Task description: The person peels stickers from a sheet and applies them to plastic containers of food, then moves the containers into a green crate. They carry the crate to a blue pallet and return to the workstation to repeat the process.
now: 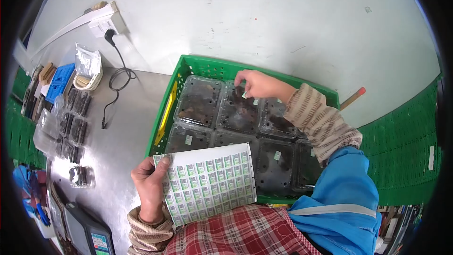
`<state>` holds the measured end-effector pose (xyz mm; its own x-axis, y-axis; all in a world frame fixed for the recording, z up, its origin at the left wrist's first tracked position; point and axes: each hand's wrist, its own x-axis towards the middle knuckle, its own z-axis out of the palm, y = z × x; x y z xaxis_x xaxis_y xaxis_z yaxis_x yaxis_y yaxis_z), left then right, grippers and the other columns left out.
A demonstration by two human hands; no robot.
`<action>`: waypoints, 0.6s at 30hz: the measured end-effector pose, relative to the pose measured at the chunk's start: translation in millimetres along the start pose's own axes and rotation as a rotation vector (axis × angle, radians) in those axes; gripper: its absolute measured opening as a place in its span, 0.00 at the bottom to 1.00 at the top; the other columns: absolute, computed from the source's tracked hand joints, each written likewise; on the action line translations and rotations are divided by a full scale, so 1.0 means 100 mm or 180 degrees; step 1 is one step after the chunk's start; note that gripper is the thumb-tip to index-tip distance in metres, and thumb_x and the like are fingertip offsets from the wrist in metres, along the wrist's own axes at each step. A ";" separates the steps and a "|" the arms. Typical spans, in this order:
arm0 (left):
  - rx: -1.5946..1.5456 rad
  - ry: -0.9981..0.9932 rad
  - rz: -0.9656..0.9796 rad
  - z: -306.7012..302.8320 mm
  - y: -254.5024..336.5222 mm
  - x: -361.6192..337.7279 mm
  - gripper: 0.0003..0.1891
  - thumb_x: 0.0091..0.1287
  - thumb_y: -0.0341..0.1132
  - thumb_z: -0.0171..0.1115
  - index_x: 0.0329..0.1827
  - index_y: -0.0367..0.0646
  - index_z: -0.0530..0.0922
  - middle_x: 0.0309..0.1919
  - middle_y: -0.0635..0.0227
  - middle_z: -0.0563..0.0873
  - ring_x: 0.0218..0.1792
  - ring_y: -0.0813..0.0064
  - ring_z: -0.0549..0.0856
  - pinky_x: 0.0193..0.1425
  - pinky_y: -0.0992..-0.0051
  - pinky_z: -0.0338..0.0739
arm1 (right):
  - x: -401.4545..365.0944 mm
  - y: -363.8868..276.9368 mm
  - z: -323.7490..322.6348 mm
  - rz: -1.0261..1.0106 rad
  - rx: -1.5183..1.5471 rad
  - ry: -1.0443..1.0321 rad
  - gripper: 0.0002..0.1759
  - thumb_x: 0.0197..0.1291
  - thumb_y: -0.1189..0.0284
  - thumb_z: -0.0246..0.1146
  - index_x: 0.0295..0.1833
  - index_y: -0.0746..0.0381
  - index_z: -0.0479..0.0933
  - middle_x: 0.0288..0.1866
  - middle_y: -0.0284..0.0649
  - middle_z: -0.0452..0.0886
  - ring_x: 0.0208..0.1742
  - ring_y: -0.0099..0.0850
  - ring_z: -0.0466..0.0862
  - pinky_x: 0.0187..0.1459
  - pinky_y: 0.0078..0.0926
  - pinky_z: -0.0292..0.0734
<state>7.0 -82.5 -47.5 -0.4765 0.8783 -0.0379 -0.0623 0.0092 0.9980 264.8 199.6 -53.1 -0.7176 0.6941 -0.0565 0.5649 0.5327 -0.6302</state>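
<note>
My left hand grips the left edge of a sheet of small green-and-white labels, its thumb on the upper corner. Over the back row of a green crate, my right hand pinches a small label between its fingertips, above a clear lidded box with dark contents. Similar boxes stand beside it, among them one at the back left. A label shows on a front-row box. The sheet partly covers the front boxes.
On the metal table lie a black cable and stacked clear containers. A white basket, blue tray and dark scale-like device are at the left. Green crates stand at the right.
</note>
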 end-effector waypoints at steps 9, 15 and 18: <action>-0.0085 0.0850 0.0221 -0.84 -0.10 0.20 0.06 0.62 0.29 0.61 0.28 0.36 0.80 0.22 0.73 0.81 0.21 0.89 0.73 0.25 0.87 0.64 | 0.48 -0.30 0.14 -0.0186 -0.1045 0.0531 0.25 0.36 0.75 0.72 0.44 0.64 0.74 0.41 0.46 0.78 0.46 0.44 0.78 0.45 0.36 0.75; -0.0464 0.1582 0.0260 -1.44 -0.26 0.60 0.08 0.64 0.30 0.59 0.27 0.36 0.78 0.21 0.72 0.80 0.20 0.87 0.74 0.24 0.87 0.66 | 1.22 -0.63 0.51 -0.0178 0.0038 -0.0415 0.24 0.40 0.81 0.68 0.47 0.67 0.72 0.40 0.46 0.77 0.42 0.37 0.79 0.43 0.33 0.75; -0.0122 0.2002 -0.0032 -1.73 -0.43 0.79 0.10 0.63 0.32 0.60 0.32 0.31 0.77 0.23 0.68 0.81 0.21 0.83 0.77 0.25 0.84 0.70 | 1.41 -0.45 0.66 -0.0680 -0.0395 -0.0187 0.24 0.40 0.81 0.68 0.47 0.66 0.72 0.40 0.46 0.77 0.41 0.37 0.79 0.44 0.33 0.75</action>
<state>-179.5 -96.4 -102.5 -0.8996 0.4291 -0.0813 -0.0954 -0.0113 0.9954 111.0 241.7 -84.4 -0.8464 0.5321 0.0206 0.4410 0.7220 -0.5331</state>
